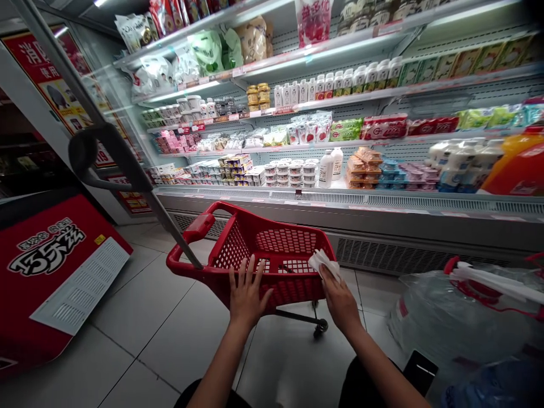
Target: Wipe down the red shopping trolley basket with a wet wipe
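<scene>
A red plastic shopping cart (pixel 293 288) stands on the floor in front of me, its long grey handle pole (pixel 170 224) rising to the upper left. My left hand (pixel 247 292) is spread, fingers apart, at the near side wall of the basket; it holds nothing. At the right end of the cart, my right hand (pixel 338 294) presses a white tissue (pixel 323 263) against the rim corner. The tissue is crumpled and sticks out past the fingertips. A small dark item, too unclear to name, lies in the basket.
Behind the cart runs a refrigerated display shelf (pixel 297 195) stocked with dairy drinks, tubs and packets. A red freezer chest (pixel 55 272) stands at the left. Large clear water jugs (pixel 459 317) and a dark phone-like object (pixel 420 371) are at the lower right.
</scene>
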A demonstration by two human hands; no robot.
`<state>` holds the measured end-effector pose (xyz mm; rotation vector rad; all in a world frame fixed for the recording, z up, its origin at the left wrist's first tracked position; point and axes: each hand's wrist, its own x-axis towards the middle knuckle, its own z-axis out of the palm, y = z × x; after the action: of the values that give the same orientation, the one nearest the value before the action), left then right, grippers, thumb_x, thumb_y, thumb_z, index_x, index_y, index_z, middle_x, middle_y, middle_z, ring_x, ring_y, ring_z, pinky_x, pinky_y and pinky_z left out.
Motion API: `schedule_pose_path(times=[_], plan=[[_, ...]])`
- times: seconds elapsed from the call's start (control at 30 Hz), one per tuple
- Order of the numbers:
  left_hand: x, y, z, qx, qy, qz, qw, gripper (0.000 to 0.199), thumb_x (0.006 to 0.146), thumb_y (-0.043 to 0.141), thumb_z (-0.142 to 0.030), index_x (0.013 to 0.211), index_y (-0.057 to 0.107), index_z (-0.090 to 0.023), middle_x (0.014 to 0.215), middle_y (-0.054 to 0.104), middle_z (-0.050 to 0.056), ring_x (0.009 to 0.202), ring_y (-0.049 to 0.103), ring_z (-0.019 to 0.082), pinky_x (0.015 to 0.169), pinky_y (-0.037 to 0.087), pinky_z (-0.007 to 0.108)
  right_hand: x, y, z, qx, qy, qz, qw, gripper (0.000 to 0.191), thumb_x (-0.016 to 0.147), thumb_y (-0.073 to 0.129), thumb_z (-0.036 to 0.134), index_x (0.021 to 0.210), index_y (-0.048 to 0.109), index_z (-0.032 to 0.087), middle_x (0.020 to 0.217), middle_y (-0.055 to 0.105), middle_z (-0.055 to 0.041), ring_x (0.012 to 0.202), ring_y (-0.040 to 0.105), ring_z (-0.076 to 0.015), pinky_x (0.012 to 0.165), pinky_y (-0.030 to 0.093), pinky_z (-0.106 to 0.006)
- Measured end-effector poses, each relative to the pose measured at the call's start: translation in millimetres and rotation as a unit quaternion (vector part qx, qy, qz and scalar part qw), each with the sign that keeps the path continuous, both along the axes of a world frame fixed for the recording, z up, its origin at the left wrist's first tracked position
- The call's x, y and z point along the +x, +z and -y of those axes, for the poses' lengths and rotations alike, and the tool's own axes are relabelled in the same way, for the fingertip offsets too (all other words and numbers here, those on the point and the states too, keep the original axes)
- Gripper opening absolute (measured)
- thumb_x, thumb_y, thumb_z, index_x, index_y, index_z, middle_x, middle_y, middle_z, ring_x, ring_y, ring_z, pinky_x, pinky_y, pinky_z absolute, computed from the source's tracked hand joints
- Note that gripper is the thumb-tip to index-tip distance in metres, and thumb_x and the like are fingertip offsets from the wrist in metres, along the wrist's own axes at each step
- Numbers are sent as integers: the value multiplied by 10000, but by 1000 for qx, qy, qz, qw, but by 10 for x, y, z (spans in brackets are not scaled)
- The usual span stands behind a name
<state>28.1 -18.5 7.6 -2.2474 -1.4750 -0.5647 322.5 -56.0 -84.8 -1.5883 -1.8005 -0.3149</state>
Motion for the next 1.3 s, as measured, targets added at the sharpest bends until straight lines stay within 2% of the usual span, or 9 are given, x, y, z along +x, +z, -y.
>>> schedule_pose_path(times=[0.23,0.33,0.53,0.67,0.77,0.9,0.97,1.07,1.3], plan=[[336,-82,70,-13,-5,-24,1000,835,949,565,-473,1648,197,-201,1693,271,113,1578,213,298,1256,-123,613,-991,386,-242,27,125,19,992,778,973,303,34,1664,8,237,1629,414,-47,1499,395,-229,1216,400,-467],[350,-92,90,0,-12,-38,999,841,968,522,-403,1658,93,-184,1698,252,111,1585,196,276,1263,-120,600,-1146,411,-242,24,151,26,988,802,955,322,24,1660,-14,207,1659,351,-64,1516,364,-222,1227,389,-456],[370,-112,123,0,-16,-43,999,889,961,546,-397,1660,32,-205,1707,238,93,1597,151,268,1278,-68,595,-306,42,-120,23,83,25,996,775,974,307,19,1661,77,294,1595,473,-37,1486,418,-248,1200,413,-506],[455,-107,124,-3,-9,-32,999,888,965,555,-420,1661,49,-199,1711,226,95,1596,151,268,1267,-111,595,19,19,-124,-29,6,-52,998,637,1064,299,170,1660,125,310,1598,466,-45,1435,492,-258,1146,468,-509],[527,-121,107,-3,-9,-31,999,902,958,561,-415,1660,48,-174,1713,216,109,1593,160,283,1278,-77,587,-306,169,-196,-30,12,-77,997,600,1080,295,208,1658,165,303,1564,512,-55,1422,508,-262,1135,477,-513],[570,-175,70,26,-12,-36,999,843,968,496,-301,1654,42,-115,1708,229,137,1591,172,286,1297,7,564,-1010,386,-241,-7,131,-37,991,674,1044,303,134,1667,68,240,1615,439,-65,1491,409,-238,1192,429,-464],[556,-192,63,36,-14,-43,998,817,967,465,-259,1653,49,-106,1708,229,134,1592,171,275,1305,39,537,-1164,427,-221,1,160,-26,987,718,1023,326,114,1664,17,215,1644,384,-74,1508,379,-222,1202,424,-432],[516,-183,77,25,-15,-45,999,837,965,481,-310,1658,45,-134,1715,210,115,1594,163,271,1305,42,537,-978,347,-172,14,167,6,986,778,970,315,40,1663,29,250,1641,392,-46,1515,364,-220,1216,407,-462],[527,-123,140,-9,-13,-39,999,918,964,543,-382,1657,-19,-167,1718,184,120,1584,199,286,1295,27,569,138,6,-66,7,38,9,999,771,974,300,46,1663,76,309,1608,447,-17,1436,491,-247,1183,434,-499]])
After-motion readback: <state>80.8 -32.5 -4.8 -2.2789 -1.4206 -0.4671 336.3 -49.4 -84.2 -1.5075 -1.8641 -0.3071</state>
